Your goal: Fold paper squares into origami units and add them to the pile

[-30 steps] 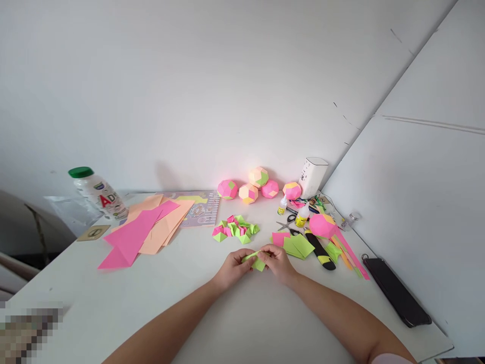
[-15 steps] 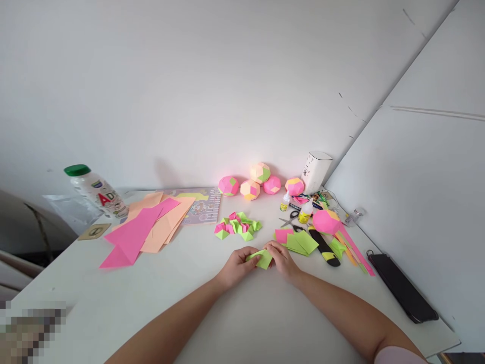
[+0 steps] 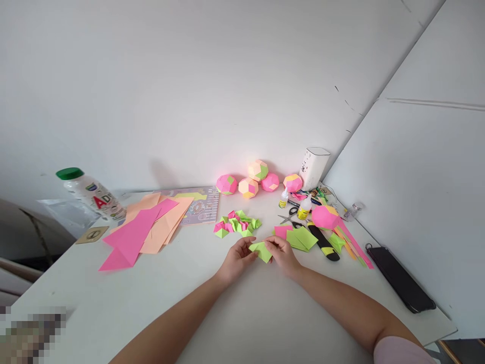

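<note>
A small piece of green paper [image 3: 261,251], partly folded, is held over the front of the table between both hands. My left hand [image 3: 238,257] pinches its left side with thumb and fingers. On its right side my right hand [image 3: 282,254] grips it, fingertips bent over the edge. Just beyond the hands lies a pile of small folded green and pink paper pieces [image 3: 237,223]. Flat green paper squares [image 3: 302,238] rest right of my right hand, with a pink square [image 3: 282,231] beside them.
Faceted paper balls [image 3: 248,187] stand along the wall. Scissors [image 3: 290,219], glue bottles [image 3: 304,208], a black-and-yellow cutter [image 3: 325,242] and a black phone [image 3: 400,278] lie right. Large pink paper [image 3: 140,232], a notebook [image 3: 206,207] and a white bottle [image 3: 91,194] are left.
The green paper has turned a little between the fingers, and its left corner now shows more. My left fingers have loosened slightly. The view has shifted a bit.
</note>
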{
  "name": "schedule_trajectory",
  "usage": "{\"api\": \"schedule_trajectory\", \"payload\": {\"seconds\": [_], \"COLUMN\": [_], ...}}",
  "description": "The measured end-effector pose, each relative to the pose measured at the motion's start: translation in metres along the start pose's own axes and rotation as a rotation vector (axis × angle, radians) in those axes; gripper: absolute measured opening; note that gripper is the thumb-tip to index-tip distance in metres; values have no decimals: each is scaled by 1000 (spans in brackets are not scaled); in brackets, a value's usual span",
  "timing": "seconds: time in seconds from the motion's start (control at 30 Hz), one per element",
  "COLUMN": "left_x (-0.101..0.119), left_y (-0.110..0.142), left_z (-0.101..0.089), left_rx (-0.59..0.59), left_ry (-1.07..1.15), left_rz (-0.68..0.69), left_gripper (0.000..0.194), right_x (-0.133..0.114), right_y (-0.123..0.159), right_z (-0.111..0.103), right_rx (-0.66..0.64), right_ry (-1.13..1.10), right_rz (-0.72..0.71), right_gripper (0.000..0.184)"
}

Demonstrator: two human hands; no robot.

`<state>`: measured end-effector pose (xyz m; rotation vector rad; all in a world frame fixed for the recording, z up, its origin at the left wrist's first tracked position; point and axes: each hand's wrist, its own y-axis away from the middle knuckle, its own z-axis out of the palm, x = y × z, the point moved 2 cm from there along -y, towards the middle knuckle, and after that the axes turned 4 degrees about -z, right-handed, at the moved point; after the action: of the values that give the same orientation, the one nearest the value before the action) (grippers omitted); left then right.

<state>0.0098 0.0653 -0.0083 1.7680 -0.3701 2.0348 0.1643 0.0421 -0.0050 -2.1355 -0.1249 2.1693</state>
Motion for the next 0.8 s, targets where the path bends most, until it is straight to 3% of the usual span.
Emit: {"api": "schedule_trajectory", "payload": {"seconds": [0.2,0.37,0.8], "left_x": [0,1,-5], "left_y": [-1,-1,-4], "left_z": [-2,-2,-3], "left_rx": [29,16,-19], "left_ry": [-23,5,124], "left_rz": [-29,-14,-18], "left_gripper": [41,37,31], "right_x": [0,3,-1], "right_y": [2,4,5], "right_z": [2,3,5], "right_rx": [-15,-71,-111], "right_ry": [90,208,149], "right_rz": [-35,-49,42], "right_gripper": [19,25,35]}}
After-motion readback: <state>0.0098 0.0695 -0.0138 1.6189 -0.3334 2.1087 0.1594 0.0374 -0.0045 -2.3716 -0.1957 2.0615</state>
